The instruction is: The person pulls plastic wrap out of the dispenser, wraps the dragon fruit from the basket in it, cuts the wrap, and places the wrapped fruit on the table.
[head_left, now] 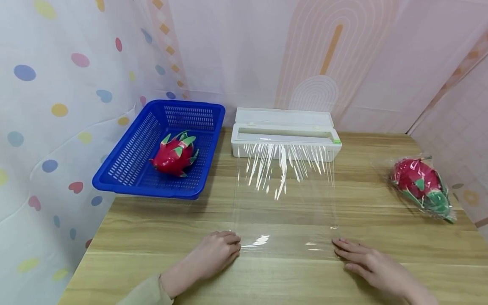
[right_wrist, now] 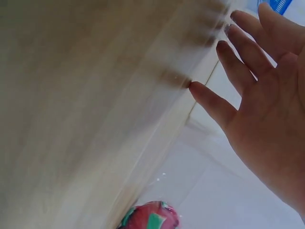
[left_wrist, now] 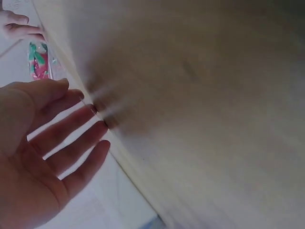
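A clear sheet of cling film (head_left: 284, 212) stretches over the wooden table from a white cling film dispenser (head_left: 286, 148) whose lid stands raised. At its near left corner my left hand (head_left: 219, 253) touches the film, fingers extended; the left wrist view shows the fingertips of this hand (left_wrist: 52, 129) down at the tabletop. Opposite, my right hand (head_left: 375, 267) rests its fingertips at the near right corner. Seen from the right wrist, that hand's (right_wrist: 262, 76) fingers are spread and nearly straight. Creases and bright glints run through the film by the dispenser.
A blue plastic basket (head_left: 142, 191) at the back left holds a red dragon fruit (head_left: 173, 159) with green scales. Another dragon fruit (head_left: 419, 182), wrapped in clear film, lies at the right. Patterned curtains (head_left: 236, 55) hang behind the wooden table (head_left: 152, 237).
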Demonstrator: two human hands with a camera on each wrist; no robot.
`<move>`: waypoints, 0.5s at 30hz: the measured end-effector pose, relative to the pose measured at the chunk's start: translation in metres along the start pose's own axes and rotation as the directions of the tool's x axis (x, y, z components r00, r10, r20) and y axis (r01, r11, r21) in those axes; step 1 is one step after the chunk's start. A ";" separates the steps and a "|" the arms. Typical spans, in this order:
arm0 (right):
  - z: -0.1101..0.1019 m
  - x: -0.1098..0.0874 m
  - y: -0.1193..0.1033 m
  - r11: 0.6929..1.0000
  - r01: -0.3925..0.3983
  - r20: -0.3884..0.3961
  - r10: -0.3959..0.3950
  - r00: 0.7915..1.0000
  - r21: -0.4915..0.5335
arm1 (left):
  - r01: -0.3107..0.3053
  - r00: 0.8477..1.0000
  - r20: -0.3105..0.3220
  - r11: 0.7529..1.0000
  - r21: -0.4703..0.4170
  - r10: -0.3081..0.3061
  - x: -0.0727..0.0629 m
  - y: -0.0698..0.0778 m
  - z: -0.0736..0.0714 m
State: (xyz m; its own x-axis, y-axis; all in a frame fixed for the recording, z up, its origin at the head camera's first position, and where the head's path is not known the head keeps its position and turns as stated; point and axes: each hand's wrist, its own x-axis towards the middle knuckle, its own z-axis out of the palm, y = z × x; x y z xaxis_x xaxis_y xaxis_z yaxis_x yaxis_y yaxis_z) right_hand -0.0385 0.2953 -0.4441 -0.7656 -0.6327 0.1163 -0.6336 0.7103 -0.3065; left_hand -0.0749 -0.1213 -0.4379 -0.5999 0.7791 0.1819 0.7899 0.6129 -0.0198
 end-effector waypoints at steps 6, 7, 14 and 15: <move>-0.002 0.001 0.006 0.991 0.033 0.057 -0.040 0.998 0.129 | 0.117 0.993 0.015 0.982 -0.145 -0.116 0.004 0.000 -0.001; -0.002 0.001 0.006 0.990 0.034 0.064 -0.043 0.997 0.139 | 0.129 0.992 0.014 0.979 -0.156 -0.128 0.004 0.000 -0.001; -0.003 0.000 0.009 0.983 0.064 0.046 -0.073 0.996 0.172 | 0.209 0.975 -0.027 0.957 -0.203 -0.219 0.010 0.003 0.000; -0.004 0.000 0.009 0.983 0.067 0.043 -0.075 0.996 0.170 | 0.219 0.973 -0.032 0.954 -0.206 -0.230 0.011 0.003 0.000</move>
State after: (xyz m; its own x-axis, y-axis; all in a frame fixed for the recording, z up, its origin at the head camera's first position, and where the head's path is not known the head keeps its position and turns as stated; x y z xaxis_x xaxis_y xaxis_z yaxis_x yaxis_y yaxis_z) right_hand -0.0451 0.3030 -0.4435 -0.7101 -0.6972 0.0983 -0.6553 0.6034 -0.4545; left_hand -0.0797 -0.1107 -0.4362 -0.7611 0.6128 0.2127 0.6484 0.7278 0.2234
